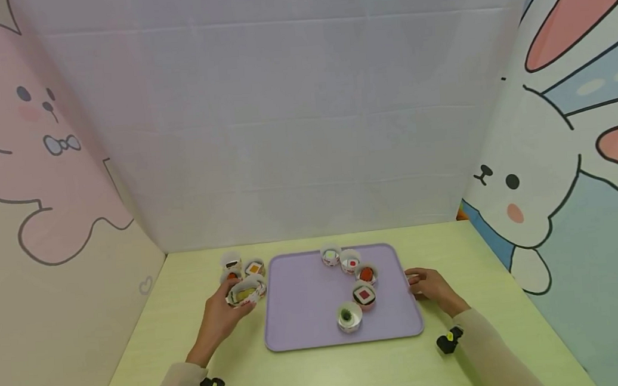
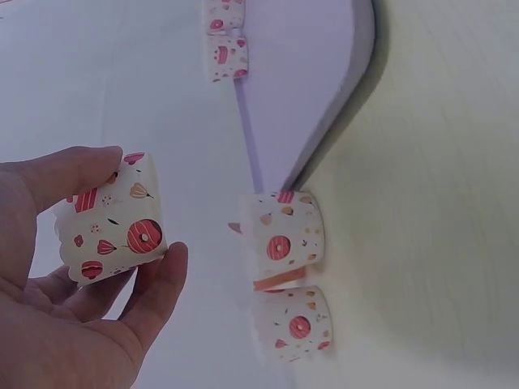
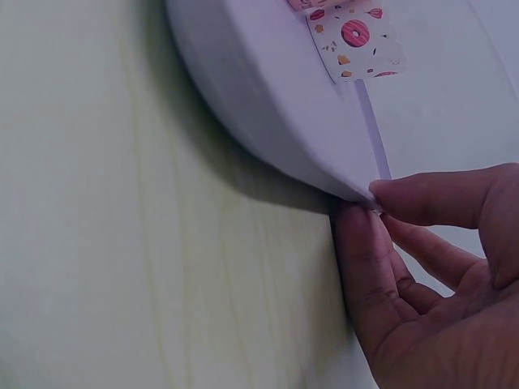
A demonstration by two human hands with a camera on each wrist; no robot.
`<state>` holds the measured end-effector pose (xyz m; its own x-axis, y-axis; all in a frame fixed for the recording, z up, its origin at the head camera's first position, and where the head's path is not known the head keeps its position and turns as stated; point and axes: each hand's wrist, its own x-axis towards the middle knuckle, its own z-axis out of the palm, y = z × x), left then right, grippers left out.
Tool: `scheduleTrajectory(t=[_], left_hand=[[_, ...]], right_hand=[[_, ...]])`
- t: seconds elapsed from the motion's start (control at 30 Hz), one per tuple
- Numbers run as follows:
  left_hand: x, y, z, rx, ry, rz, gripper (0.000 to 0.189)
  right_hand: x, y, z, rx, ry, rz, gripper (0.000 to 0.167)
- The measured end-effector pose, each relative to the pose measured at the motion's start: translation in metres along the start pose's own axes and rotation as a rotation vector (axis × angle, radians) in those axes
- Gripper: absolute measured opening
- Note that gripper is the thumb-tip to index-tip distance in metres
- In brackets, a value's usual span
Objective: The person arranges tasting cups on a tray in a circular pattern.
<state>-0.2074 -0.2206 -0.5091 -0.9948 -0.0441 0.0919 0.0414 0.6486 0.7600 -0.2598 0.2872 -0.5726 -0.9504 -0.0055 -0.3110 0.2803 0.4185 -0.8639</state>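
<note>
My left hand (image 1: 222, 317) holds a paper baking cup (image 1: 251, 284) between thumb and fingers, tilted, left of the purple tray (image 1: 300, 301). Something yellow-green lies inside this cup. In the left wrist view the held cup (image 2: 113, 223) shows a red doughnut print, raised off the table. Just behind it stand three similar cups, one with an orange-and-white piece (image 1: 254, 268), one with a dark piece (image 1: 231, 263), one with a red-orange piece partly hidden by my hand. My right hand (image 1: 433, 289) pinches the tray's right edge, thumb above and fingers below in the right wrist view.
On the tray's right half, several filled cups form a curved line, from a far cup (image 1: 331, 255) to a near one with a green piece (image 1: 349, 317). The pale yellow table (image 1: 311, 378) ends at a white back wall (image 1: 283, 129), with printed panels on both sides.
</note>
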Motion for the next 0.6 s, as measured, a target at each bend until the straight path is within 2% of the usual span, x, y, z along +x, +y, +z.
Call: scheduleTrajectory(t=[0.13, 0.4, 0.6], left_hand=[[0.001, 0.009, 0.004, 0.002, -0.004, 0.040, 0.063], [0.002, 0.029, 0.013, -0.002, -0.024, 0.067, 0.061], [0.003, 0.041, 0.025, -0.010, -0.027, 0.132, 0.058]], right_hand=[[-0.001, -0.001, 0.000, 0.000, 0.003, 0.002, 0.050], [-0.002, -0.002, 0.001, 0.003, 0.007, 0.011, 0.050], [-0.001, -0.001, 0.001, -0.004, 0.015, 0.013, 0.050]])
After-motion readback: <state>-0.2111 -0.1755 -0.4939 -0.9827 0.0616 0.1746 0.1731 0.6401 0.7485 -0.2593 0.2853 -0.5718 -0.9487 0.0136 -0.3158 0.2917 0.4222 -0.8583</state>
